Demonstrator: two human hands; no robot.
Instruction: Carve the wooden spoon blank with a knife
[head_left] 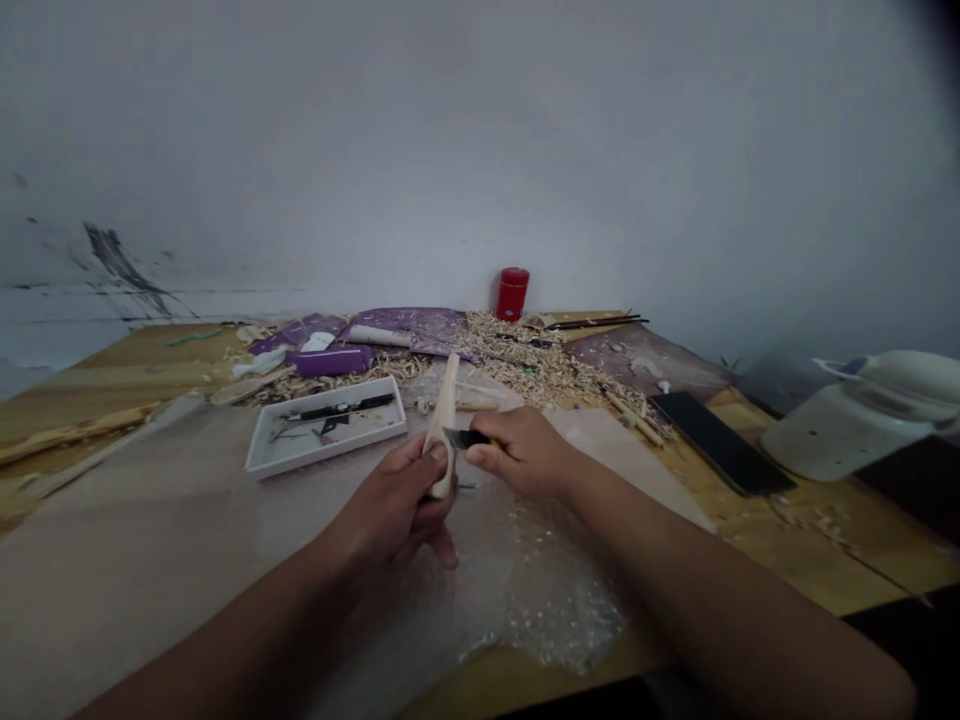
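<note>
My left hand (409,500) is closed around a pale carved piece of wood (443,410), whose narrow end points up and away from me. The lower part of the wood is rounded and partly hidden by my fingers. My right hand (517,448) grips a knife (466,438) with a dark blade, and most of its handle is covered by my fingers. The blade lies against or very close to the right side of the wood; I cannot tell whether it touches. Beneath both hands spreads a sheet of clear plastic wrap (547,580).
A white tray (262,463) with blades and a black tool stands left of my hands. Wood shavings (517,350) are heaped behind, near a red canister (513,294) and a purple packet (334,361). To the right are a phone (720,442) and a white bucket (825,425).
</note>
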